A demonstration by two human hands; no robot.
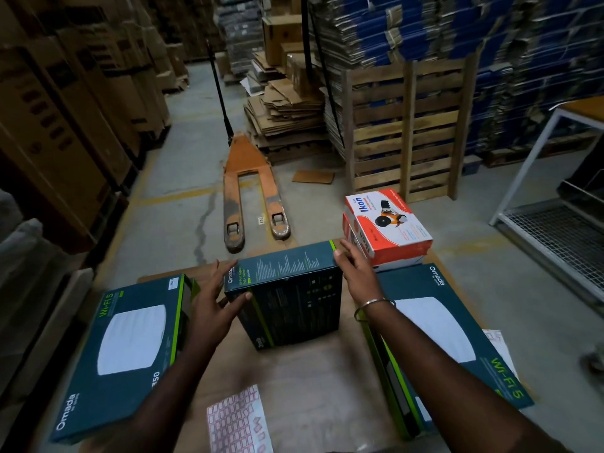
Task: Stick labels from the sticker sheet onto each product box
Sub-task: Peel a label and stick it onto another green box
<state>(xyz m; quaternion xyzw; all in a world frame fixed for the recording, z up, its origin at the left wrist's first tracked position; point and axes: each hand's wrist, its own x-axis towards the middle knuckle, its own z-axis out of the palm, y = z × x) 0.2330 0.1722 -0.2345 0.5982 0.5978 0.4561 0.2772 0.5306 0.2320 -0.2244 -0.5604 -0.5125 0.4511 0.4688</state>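
At the far left of the bench lies a flat teal Wi-Fi box, face up. Just right of it the left hand has its fingers spread and its thumb pressed on the near left corner of the switch box, which stands tilted in the middle of the bench. The right hand is laid with nearly straight fingers against the box's far right corner, so the two hands are apart and steady the box between them without curling round it. Nearer the person, at the bench's front edge, lies the sticker sheet (many of its pink-outlined labels look still in place). Further right is a second Wi-Fi box, and behind it a stack of red and white boxes. The switch box looks like stiff, smooth card, probably light enough to turn by its opposite corners; its glossy faces may slip, so holding at the edges seems safest.
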